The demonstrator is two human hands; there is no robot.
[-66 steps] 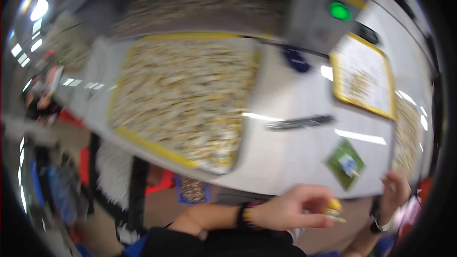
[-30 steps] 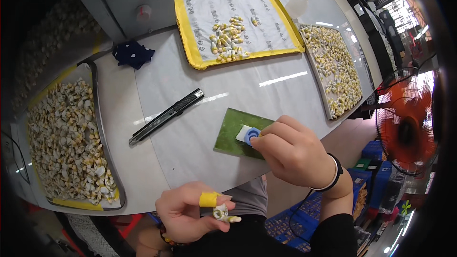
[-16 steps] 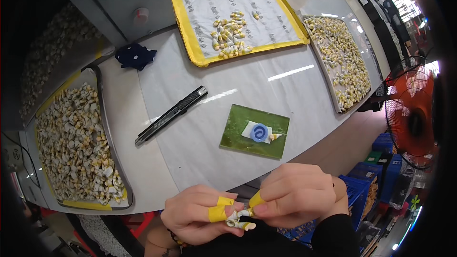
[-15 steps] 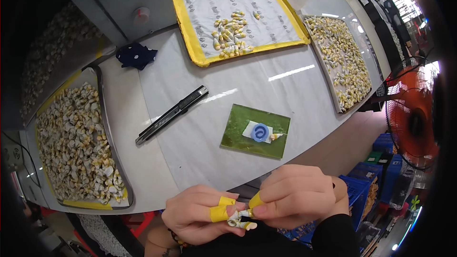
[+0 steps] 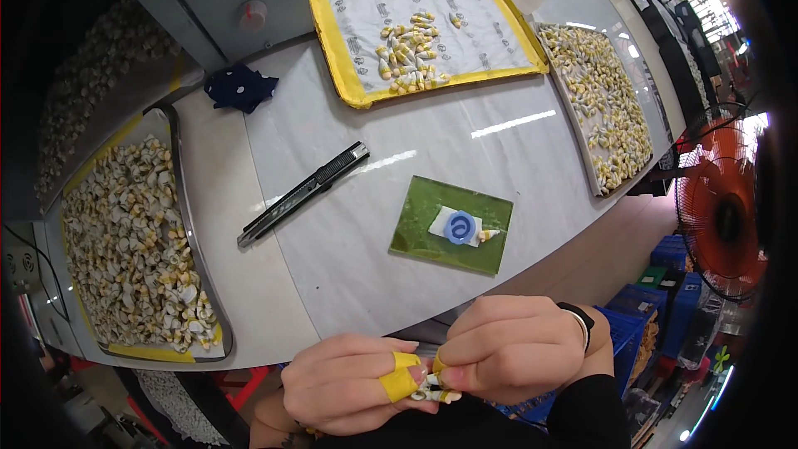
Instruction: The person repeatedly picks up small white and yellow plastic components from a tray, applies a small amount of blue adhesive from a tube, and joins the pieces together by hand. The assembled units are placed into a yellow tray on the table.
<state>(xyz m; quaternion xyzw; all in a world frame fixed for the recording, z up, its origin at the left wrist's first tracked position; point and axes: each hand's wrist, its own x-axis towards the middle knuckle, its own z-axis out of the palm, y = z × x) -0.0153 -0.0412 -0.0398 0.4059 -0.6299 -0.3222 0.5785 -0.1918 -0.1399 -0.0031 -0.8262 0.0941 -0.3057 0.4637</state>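
Near the table's front edge, my left hand [image 5: 345, 382] pinches a small white-and-yellow moulded piece [image 5: 438, 397] between thumb and fingers. Opposite it, my right hand [image 5: 514, 347] is closed on the same cluster of small parts, its thumb and index finger pressed against them. Yellow tape wraps fingers of both hands, which nearly meet. How many pieces lie in the grip is partly hidden. Beyond my hands a green square plate [image 5: 416, 233] bears a white patch, a blue round swirl-marked disc [image 5: 459, 228] and a small piece [image 5: 488, 234] beside it.
A black box cutter [image 5: 303, 194] lies left of the plate. Trays full of small pieces stand at left [image 5: 133, 241] and right [image 5: 603, 108]. A yellow-edged cloth-lined tray [image 5: 349, 91] holds a few more. Dark blue cloth [image 5: 239, 89] rests by a grey machine; an orange fan [image 5: 725, 212] stands right.
My fingers have closed in around the small piece, covering more of it, and my right hand has turned slightly. The table items appear shifted a little with the view.
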